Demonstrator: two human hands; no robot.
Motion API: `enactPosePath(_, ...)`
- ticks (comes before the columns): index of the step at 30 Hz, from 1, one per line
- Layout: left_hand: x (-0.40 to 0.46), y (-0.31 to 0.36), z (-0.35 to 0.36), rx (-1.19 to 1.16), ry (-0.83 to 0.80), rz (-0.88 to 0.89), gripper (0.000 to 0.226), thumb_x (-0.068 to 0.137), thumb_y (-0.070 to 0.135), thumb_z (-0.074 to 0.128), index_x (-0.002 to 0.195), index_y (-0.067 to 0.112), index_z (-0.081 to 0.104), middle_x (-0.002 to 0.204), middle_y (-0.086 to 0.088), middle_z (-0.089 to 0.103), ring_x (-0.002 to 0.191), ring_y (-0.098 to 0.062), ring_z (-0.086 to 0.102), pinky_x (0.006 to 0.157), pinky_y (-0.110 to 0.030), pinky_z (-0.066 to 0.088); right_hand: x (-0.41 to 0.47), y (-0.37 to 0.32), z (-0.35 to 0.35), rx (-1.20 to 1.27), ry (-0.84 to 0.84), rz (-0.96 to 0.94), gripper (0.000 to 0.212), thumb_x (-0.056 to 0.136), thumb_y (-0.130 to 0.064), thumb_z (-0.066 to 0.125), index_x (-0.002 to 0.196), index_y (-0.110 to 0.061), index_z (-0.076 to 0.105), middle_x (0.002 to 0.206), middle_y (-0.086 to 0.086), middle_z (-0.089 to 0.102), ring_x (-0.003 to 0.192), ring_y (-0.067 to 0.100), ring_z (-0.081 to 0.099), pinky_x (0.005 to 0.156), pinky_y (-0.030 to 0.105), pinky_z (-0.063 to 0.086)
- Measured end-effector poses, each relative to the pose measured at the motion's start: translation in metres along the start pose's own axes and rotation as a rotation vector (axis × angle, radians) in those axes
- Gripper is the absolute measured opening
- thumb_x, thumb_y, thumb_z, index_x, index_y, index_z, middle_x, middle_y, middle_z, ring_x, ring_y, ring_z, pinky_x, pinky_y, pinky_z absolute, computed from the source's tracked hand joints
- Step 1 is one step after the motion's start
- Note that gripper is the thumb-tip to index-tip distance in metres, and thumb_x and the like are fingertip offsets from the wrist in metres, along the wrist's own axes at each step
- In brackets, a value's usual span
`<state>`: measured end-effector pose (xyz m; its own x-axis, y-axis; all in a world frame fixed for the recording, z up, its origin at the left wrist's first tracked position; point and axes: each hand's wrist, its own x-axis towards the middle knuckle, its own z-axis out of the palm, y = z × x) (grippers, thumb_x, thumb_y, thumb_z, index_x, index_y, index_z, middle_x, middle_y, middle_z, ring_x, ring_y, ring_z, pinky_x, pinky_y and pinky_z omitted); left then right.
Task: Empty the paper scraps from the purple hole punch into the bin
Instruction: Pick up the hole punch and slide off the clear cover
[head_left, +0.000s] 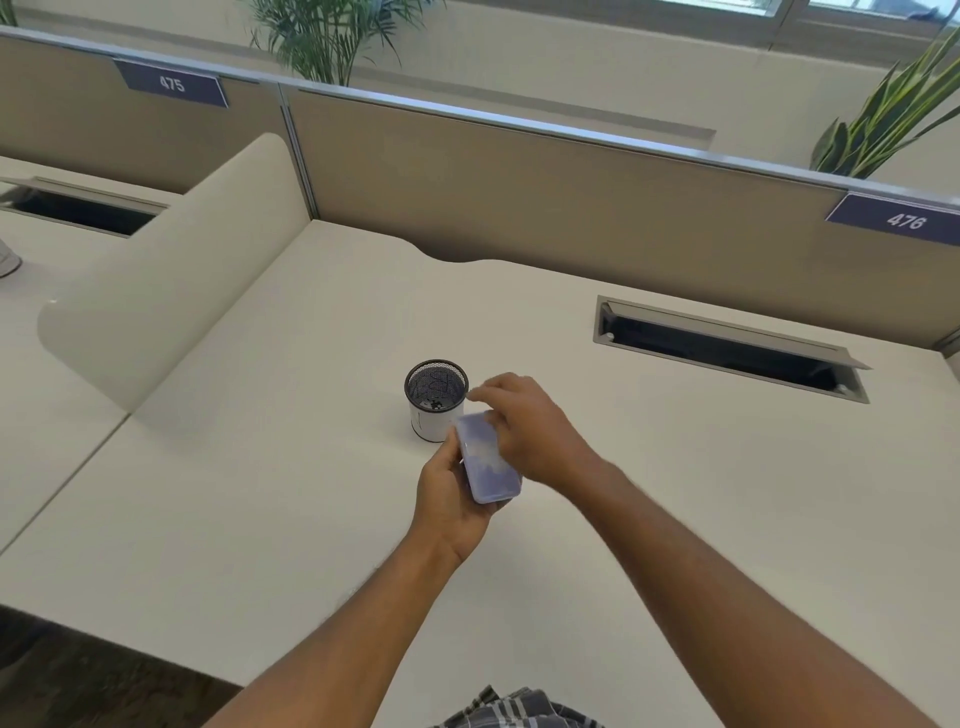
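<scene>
The purple hole punch (488, 460) is a flat lilac block, held just above the white desk (260, 493) near its middle. My left hand (449, 499) grips it from below and from the left. My right hand (524, 426) lies over its far right end, fingers curled toward the bin; whether it grips the punch I cannot tell. The bin (435, 397) is a small black mesh cup with a white lower wall, standing upright right behind the punch. A few dark bits lie at its bottom.
An open cable hatch (727, 348) is cut into the desk at the right. A curved white divider (171, 291) rises at the left, beige partition panels (519, 187) close the back. The desk's front edge runs near my forearms.
</scene>
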<state>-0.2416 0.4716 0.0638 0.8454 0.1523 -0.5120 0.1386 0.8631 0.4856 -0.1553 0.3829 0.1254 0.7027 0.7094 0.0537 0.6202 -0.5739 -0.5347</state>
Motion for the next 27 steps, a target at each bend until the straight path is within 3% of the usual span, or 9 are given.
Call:
enactPosePath(3,-0.002,0.002,0.002,0.003,0.005,-0.008,0.04,0.104,0.046,0.041,0.118,0.02,0.069,0.1,-0.003,0.076,0.088,-0.023,0.068,0.075,-0.038,0.052,0.019,-0.007,-0.009,-0.023,-0.197,0.003,0.04,0.091,0.001,0.047,0.121,-0.017,0.067,0.126,0.006,0.058,0.118,0.025,0.05,0.096,0.036,0.045)
enactPosePath(5,-0.003,0.002,0.003,0.012,0.018,-0.005,0.037,0.103,0.047,0.044,0.112,0.023,0.071,0.096,-0.002,0.077,0.085,-0.021,0.068,0.074,-0.039,0.053,0.025,-0.011,-0.012,-0.013,-0.27,0.012,0.033,0.094,-0.003,0.048,0.115,-0.016,0.07,0.121,0.005,0.059,0.11,0.022,0.053,0.083,0.029,0.048)
enactPosePath(8,-0.004,0.004,0.003,0.031,0.036,0.004,0.034,0.102,0.048,0.048,0.107,0.025,0.072,0.092,0.0,0.077,0.084,-0.021,0.068,0.072,-0.04,0.053,0.029,-0.015,-0.013,-0.013,-0.302,0.022,0.028,0.096,-0.005,0.049,0.112,-0.015,0.07,0.111,0.0,0.058,0.095,0.016,0.052,0.054,0.012,0.037)
enactPosePath(14,-0.005,0.005,0.005,0.02,0.032,0.014,0.034,0.103,0.046,0.045,0.104,0.024,0.071,0.087,0.0,0.077,0.082,-0.021,0.066,0.073,-0.039,0.05,0.031,-0.015,-0.012,0.005,-0.28,0.026,0.025,0.093,-0.003,0.05,0.106,-0.013,0.07,0.102,-0.003,0.055,0.088,0.018,0.055,0.046,0.012,0.037)
enactPosePath(17,-0.004,0.005,0.006,0.005,0.033,0.01,0.033,0.103,0.044,0.046,0.104,0.024,0.071,0.087,0.0,0.076,0.08,-0.021,0.066,0.071,-0.039,0.05,0.03,-0.015,-0.013,0.066,-0.25,0.033,0.023,0.092,-0.002,0.051,0.103,-0.012,0.069,0.108,0.002,0.06,0.091,0.02,0.056,0.049,0.019,0.045)
enactPosePath(19,-0.004,0.006,0.007,-0.016,0.031,0.006,0.032,0.103,0.042,0.047,0.103,0.023,0.071,0.088,-0.001,0.076,0.08,-0.022,0.066,0.071,-0.04,0.05,0.028,-0.015,-0.013,0.09,-0.216,0.029,0.023,0.092,-0.001,0.053,0.102,-0.011,0.07,0.109,0.003,0.062,0.099,0.022,0.058,0.064,0.024,0.049)
enactPosePath(23,-0.002,0.006,0.004,-0.044,0.028,0.008,0.031,0.104,0.04,0.046,0.107,0.021,0.071,0.092,-0.002,0.076,0.082,-0.022,0.068,0.072,-0.041,0.052,0.025,-0.015,-0.011,0.176,-0.151,0.034,0.022,0.091,0.0,0.053,0.099,-0.01,0.071,0.1,0.001,0.061,0.098,0.022,0.058,0.071,0.024,0.047)
enactPosePath(27,-0.001,0.006,0.003,-0.059,0.026,0.018,0.032,0.104,0.039,0.045,0.104,0.022,0.072,0.094,-0.002,0.077,0.084,-0.022,0.069,0.073,-0.042,0.052,0.024,-0.014,-0.009,0.177,-0.16,0.045,0.019,0.092,-0.005,0.058,0.105,-0.01,0.071,0.104,0.002,0.062,0.098,0.02,0.057,0.083,0.031,0.05)
